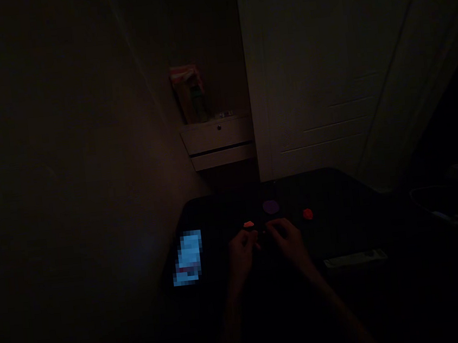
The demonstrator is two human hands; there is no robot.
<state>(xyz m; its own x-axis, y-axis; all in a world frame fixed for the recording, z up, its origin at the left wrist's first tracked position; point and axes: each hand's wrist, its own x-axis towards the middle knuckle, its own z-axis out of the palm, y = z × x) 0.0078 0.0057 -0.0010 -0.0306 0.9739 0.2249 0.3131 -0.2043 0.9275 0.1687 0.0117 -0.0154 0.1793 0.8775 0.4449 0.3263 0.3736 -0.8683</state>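
Observation:
The room is very dark. My left hand (243, 249) and my right hand (287, 239) meet over a black table (341, 225), fingers curled toward each other. Something tiny seems pinched between them, too dark to name. A small orange-red piece (248, 224) lies just beyond my left fingers. A second red piece (307, 214) sits to the right of my right hand. A dim purple round thing (271, 206) lies further back between them.
A lit phone screen (189, 256) glows blue on the table's left side. A pale flat object (355, 258) lies at the right. Behind stand a small drawer unit (217, 140) with a carton (188, 94) on top, and a white door (325, 74).

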